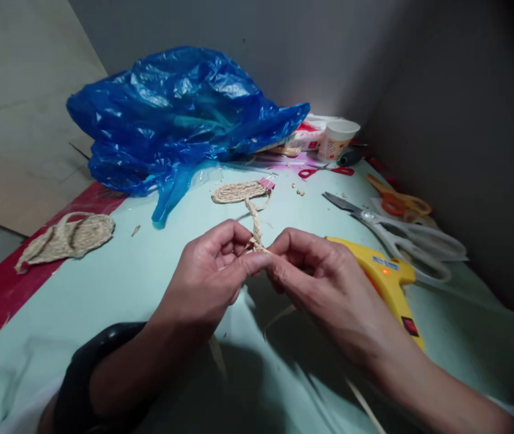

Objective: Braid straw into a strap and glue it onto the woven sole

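A thin braid of pale straw [253,220] runs from a small coiled oval of the same braid [238,192] towards me. My left hand [214,274] and my right hand [317,274] meet at its near end, both pinched shut on the loose straw strands. A pink clip [266,182] sits on the far right end of the coil. Loose strands hang down below my hands.
A finished woven straw sandal [69,237] lies at the left on the pale green table cover [116,301]. A crumpled blue plastic bag [175,117] fills the back. A yellow glue gun [385,278], white scissors [401,232], orange scissors [396,202], red scissors [326,171] and a paper cup [338,138] lie right.
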`<state>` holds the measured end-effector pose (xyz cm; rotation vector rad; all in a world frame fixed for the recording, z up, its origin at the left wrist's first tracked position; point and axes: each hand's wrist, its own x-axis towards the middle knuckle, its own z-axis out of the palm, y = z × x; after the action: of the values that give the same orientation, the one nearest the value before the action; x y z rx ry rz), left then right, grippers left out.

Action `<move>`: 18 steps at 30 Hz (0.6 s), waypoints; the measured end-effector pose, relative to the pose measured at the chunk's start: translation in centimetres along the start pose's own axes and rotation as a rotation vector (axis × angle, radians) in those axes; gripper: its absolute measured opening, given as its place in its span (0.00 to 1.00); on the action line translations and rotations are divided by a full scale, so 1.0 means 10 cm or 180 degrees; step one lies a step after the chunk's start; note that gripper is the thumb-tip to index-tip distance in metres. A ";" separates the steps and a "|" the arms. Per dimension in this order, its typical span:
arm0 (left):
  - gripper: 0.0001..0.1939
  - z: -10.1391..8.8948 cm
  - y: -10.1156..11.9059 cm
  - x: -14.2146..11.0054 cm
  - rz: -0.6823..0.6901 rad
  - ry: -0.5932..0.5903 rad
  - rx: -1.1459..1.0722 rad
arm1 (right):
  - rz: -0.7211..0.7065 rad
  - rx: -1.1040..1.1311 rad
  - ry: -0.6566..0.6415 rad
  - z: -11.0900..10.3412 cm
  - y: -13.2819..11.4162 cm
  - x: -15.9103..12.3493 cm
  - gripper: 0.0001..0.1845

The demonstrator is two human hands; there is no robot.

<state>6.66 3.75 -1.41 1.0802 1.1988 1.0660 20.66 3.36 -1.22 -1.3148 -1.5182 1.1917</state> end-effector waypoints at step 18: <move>0.13 -0.03 -0.11 0.05 0.1208 0.0491 0.2073 | -0.1312 -0.2117 0.0389 0.05 0.19 -0.02 0.07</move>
<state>6.44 4.12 -2.62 1.8083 1.5586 1.0797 20.70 3.10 -3.22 -1.3450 -2.0576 0.3406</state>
